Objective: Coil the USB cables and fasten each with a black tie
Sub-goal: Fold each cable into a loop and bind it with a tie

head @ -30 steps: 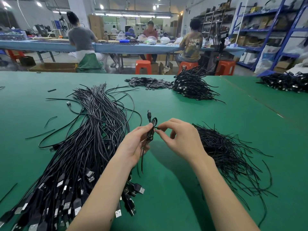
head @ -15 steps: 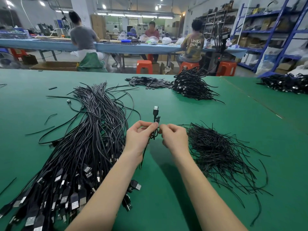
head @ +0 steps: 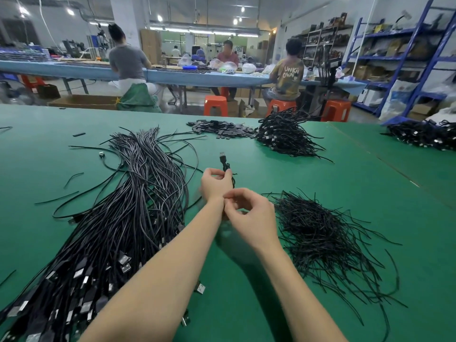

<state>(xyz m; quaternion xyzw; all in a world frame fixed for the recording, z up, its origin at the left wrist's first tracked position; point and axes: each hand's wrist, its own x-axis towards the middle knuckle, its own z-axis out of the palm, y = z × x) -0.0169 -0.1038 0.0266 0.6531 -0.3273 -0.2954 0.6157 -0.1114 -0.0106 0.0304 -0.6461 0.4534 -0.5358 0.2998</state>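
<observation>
Two bare hands work above the middle of a green bench (head: 320,183); the left hand (head: 215,185) grips a small coiled USB cable (head: 226,167), its plug pointing up; the right hand (head: 249,213), nearer the front edge, has thumb and forefinger pinched together, though what they hold cannot be told; a long bundle of loose cables (head: 118,218) runs toward the left front corner; a heap of black ties (head: 318,233) lies right; finished coils (head: 283,137) sit near the far edge.
</observation>
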